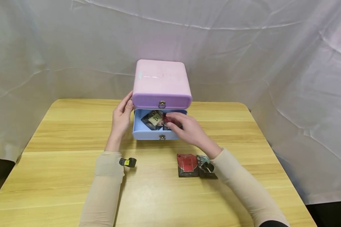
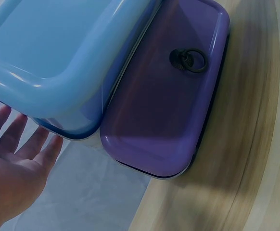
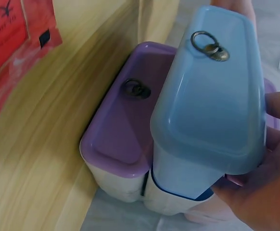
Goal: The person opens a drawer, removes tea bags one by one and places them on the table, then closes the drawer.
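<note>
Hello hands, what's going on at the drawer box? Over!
Left hand open, braced on pink box. Right hand in open blue drawer, on packets. Two packets wait on table. Nothing blocking.

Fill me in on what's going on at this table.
A person sits at a wooden table with a small pink two-drawer box. The left hand rests flat against the box's side, while the right hand reaches into the pulled-out blue lower drawer, fingers on the small packets inside. The purple upper drawer is shut. A red packet and a darker one lie on the table near the right forearm.
</note>
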